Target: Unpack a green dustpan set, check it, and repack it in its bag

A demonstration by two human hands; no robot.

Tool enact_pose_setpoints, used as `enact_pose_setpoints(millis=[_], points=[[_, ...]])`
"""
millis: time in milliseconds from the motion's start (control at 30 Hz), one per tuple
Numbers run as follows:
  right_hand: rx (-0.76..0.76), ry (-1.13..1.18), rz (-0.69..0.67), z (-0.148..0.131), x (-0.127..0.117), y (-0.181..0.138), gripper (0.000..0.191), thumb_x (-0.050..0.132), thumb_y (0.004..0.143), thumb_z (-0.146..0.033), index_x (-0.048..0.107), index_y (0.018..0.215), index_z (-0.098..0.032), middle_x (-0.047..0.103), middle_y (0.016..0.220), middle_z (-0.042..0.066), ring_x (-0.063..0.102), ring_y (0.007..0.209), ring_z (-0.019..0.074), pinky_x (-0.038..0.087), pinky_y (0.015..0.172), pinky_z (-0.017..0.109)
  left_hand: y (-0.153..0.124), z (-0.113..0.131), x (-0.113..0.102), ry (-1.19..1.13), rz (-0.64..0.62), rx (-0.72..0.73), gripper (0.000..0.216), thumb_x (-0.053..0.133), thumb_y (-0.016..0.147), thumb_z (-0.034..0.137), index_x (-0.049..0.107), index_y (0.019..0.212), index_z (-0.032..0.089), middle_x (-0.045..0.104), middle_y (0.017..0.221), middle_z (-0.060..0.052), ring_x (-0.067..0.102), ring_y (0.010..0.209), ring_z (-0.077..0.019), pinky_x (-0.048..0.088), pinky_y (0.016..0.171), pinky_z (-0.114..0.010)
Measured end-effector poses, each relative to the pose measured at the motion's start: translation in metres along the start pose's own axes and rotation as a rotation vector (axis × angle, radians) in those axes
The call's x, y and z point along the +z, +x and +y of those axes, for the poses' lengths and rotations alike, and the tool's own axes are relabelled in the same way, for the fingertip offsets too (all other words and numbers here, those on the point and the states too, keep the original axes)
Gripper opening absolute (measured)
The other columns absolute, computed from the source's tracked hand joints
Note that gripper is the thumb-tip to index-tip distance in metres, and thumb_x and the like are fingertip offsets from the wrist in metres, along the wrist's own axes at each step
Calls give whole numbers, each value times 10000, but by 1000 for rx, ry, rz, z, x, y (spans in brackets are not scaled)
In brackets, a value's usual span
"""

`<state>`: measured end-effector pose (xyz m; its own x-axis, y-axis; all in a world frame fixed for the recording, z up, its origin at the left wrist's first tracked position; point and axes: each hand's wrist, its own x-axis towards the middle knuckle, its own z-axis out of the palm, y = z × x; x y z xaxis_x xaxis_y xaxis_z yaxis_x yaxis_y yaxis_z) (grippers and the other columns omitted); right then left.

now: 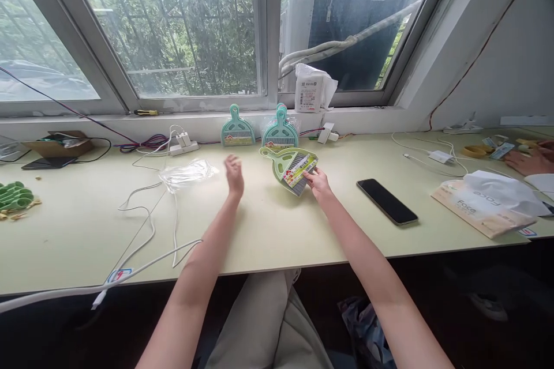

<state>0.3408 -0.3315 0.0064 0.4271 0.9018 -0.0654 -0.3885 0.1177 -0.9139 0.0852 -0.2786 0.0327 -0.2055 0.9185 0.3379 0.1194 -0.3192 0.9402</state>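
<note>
In my right hand is a light green dustpan-and-brush set with a printed label, gripped at its lower right edge. It is tilted above the table, its handle pointing to the upper left. My left hand, somewhat blurred, is raised left of the set, fingers loosely bent and apart, with nothing seen in it. Behind my hands, one teal dustpan-and-brush set leans upright at the wall. A stack of similar teal sets leans to its right.
Left of my left hand lie crumpled clear plastic and white cables. A black phone and a tissue pack lie to the right. Another person's hand rests at the far right. Green plastic pieces sit far left.
</note>
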Motion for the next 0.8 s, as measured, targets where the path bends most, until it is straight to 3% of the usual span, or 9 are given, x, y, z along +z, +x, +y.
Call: enact_pose_setpoints(millis=[67, 133, 200, 300, 400, 467, 533, 633, 800], points=[[16, -15, -58, 0, 7, -5, 383, 700, 697, -83, 551, 1026, -212, 703, 928, 46, 687, 931, 201, 584, 877, 367, -14, -3, 24, -171, -411, -267, 386, 279, 977, 358, 363, 1296, 159, 557, 1240, -173, 616, 1001, -201, 485, 897, -366], [16, -41, -140, -1, 12, -10, 382, 714, 705, -105, 550, 1034, -210, 705, 940, 46, 690, 911, 188, 584, 864, 342, -25, -8, 38, -225, -661, -344, 437, 362, 945, 455, 394, 1274, 169, 618, 1128, -146, 642, 877, -200, 525, 761, -344], [10, -76, -229, -5, 14, -14, 359, 714, 727, -137, 563, 1046, -202, 711, 952, 50, 696, 871, 174, 589, 826, 318, -31, -12, 42, -177, -629, -312, 466, 498, 885, 436, 399, 1265, 185, 648, 989, -91, 622, 709, -161, 499, 602, -276], [71, -238, -376, -13, 11, -17, 218, 674, 791, -223, 626, 993, -156, 725, 866, 67, 693, 695, 146, 583, 645, 248, -26, -14, 33, -122, -465, -251, 404, 537, 840, 373, 468, 1190, 184, 601, 776, -13, 532, 550, -113, 401, 477, -216], [179, -546, -561, -20, 4, -20, 214, 675, 794, -312, 698, 841, -105, 720, 737, 87, 588, 446, 91, 387, 359, 159, -15, -15, 23, -130, -322, -234, 315, 505, 828, 382, 531, 1071, 184, 543, 701, 13, 507, 529, -111, 382, 466, -217], [220, -688, -673, -22, 0, -21, 251, 709, 756, -351, 720, 783, -102, 730, 750, 95, 509, 367, 60, 243, 294, 160, -10, -17, 18, -117, -270, -228, 301, 505, 817, 409, 543, 1015, 185, 530, 687, 16, 504, 530, -113, 379, 470, -219], [229, -705, -721, -22, -3, -19, 284, 729, 724, -387, 732, 785, -110, 740, 793, 100, 473, 349, 47, 198, 294, 173, -8, -19, 16, -108, -247, -233, 305, 507, 811, 430, 542, 992, 187, 532, 691, 14, 504, 537, -114, 379, 476, -219], [150, -550, -558, -19, -6, -10, 318, 720, 709, -420, 728, 809, -118, 739, 812, 101, 421, 338, 37, 232, 311, 188, -7, -24, 15, -109, -242, -256, 319, 501, 813, 441, 539, 1008, 191, 556, 725, 4, 526, 576, -124, 401, 505, -228], [-112, -94, 95, -18, -17, 13, 439, 526, 803, -583, 639, 979, -197, 695, 1016, 84, 612, 547, 104, 448, 451, 210, -7, -28, 19, -88, -280, -192, 351, 543, 787, 473, 573, 978, 179, 633, 804, -37, 586, 714, -166, 451, 639, -266]])
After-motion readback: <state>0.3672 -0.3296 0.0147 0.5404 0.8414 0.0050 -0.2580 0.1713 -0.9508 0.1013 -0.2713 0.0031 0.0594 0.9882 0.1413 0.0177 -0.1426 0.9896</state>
